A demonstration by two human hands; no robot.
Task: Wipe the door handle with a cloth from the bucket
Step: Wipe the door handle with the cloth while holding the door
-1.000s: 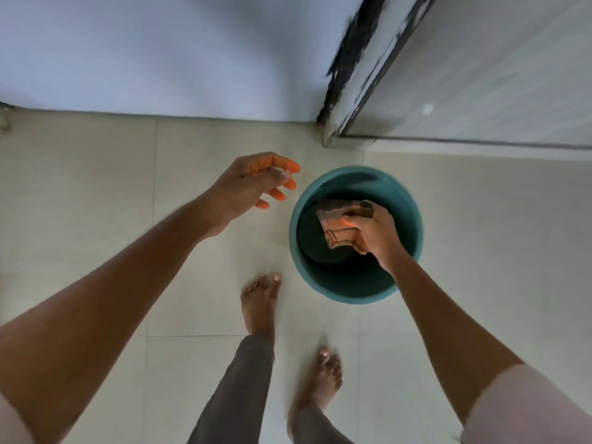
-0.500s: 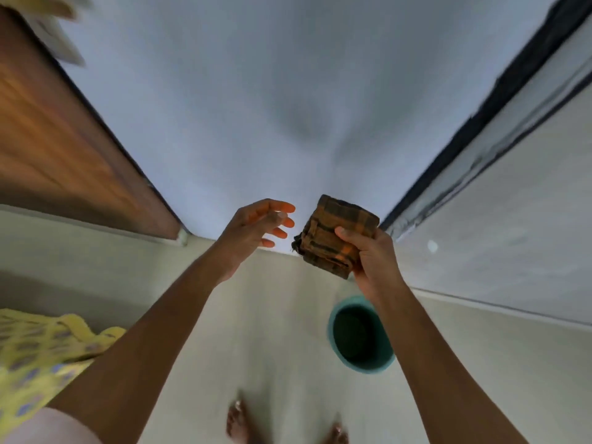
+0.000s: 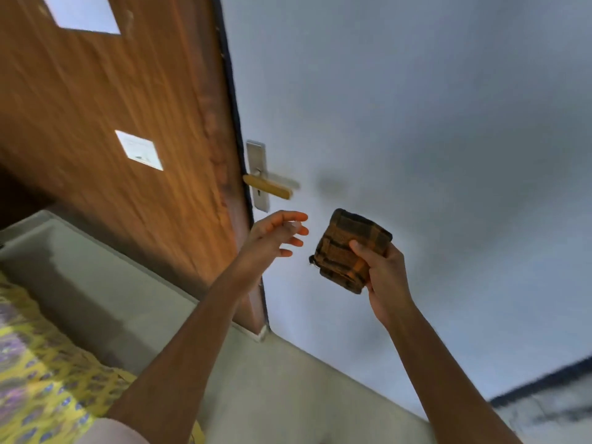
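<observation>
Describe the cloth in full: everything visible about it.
The cloth is a brown and orange plaid fabric with dark stripes, folded into a thick, roughly square wad; layered edges show along its lower side and a few threads stick out at its lower left corner. It looks woven. The right hand holds it up in the air, thumb pressed on its front face. It sits below and to the right of the door handle, touching nothing else.

**One head-worn view, tilted toward the door**

A single wide-angle camera sits on the person's head and looks forward and slightly down along both outstretched forearms. It faces a pale wall (image 3: 416, 123) with a wooden door (image 3: 112, 123) on the left, whose handle (image 3: 267, 186) lies near frame centre, close beyond the hands. The frame is tilted, so the floor (image 3: 272, 379) slopes across the bottom. Edges blur.
</observation>
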